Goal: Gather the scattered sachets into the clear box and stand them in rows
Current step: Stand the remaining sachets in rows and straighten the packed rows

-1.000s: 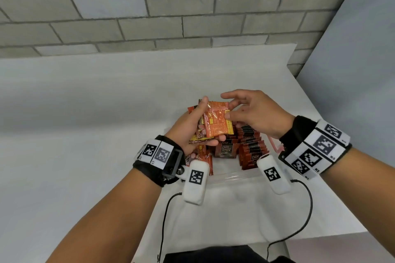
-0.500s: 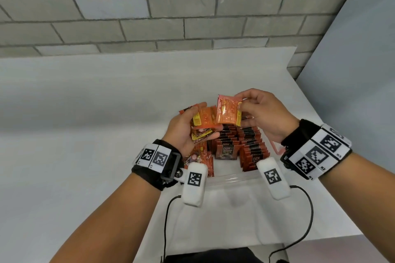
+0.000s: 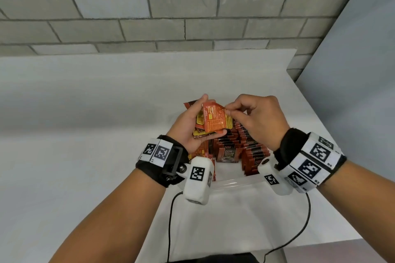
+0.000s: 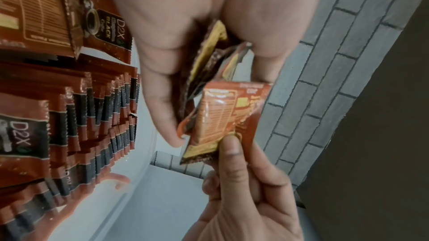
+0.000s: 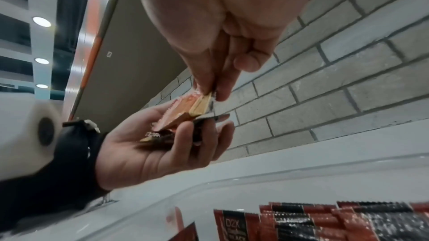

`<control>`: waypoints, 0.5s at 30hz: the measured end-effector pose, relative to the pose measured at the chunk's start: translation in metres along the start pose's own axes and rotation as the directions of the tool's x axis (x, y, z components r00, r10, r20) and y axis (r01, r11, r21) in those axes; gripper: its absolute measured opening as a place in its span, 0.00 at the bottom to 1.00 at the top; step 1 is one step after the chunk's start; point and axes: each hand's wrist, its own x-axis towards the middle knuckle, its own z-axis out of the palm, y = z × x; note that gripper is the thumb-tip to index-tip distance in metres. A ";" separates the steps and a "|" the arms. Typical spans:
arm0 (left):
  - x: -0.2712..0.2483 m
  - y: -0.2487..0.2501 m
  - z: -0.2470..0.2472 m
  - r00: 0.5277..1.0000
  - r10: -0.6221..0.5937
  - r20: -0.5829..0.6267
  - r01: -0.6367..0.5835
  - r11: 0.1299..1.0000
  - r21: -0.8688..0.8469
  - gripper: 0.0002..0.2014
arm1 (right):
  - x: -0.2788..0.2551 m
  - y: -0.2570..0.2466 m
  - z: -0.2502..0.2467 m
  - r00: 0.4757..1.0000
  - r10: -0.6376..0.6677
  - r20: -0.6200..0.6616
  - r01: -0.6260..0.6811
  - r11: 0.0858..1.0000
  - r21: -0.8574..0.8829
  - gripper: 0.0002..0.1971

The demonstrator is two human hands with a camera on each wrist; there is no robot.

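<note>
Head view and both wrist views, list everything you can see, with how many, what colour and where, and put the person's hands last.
Loose foil sachets: a small bundle, count unclear, orange-red and yellow, held above the box.
Top orange sachet: one, orange, pinched at its corner against the bundle.
Standing D2X sachets: many, red-brown and black, in rows inside the box.
Clear plastic box: one, transparent, on the table near the person.
White table: one, white, under everything.
Grey brick wall: one, grey, behind the table.
Black cables: two, black, hanging from the wrists.
Left hand: holds the bundle.
Right hand: pinches the top sachet.
</note>
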 end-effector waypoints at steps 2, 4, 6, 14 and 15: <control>0.000 0.002 -0.002 1.000 -0.006 0.020 0.006 1.000 -0.004 0.24 | 0.002 0.002 -0.001 0.997 -0.026 -0.069 0.024 0.999 -0.026 0.02; 0.000 0.002 -0.005 0.999 -0.014 0.038 0.014 1.000 -0.007 0.30 | 0.006 0.004 -0.003 0.986 -0.030 -0.161 0.025 0.999 -0.033 0.02; 0.002 0.000 -0.008 0.999 -0.017 0.048 0.017 1.000 0.003 0.37 | 0.006 0.005 -0.002 0.974 -0.067 -0.215 0.048 0.995 -0.093 0.03; 0.007 0.005 -0.002 0.992 0.129 0.014 -0.129 0.992 0.008 0.17 | 0.006 0.008 0.004 0.953 -0.303 0.006 0.291 0.910 -0.296 0.06; 0.008 0.005 -0.002 0.990 0.138 0.018 -0.138 0.990 0.022 0.15 | 0.007 0.007 0.002 0.958 -0.288 -0.011 0.271 0.916 -0.297 0.06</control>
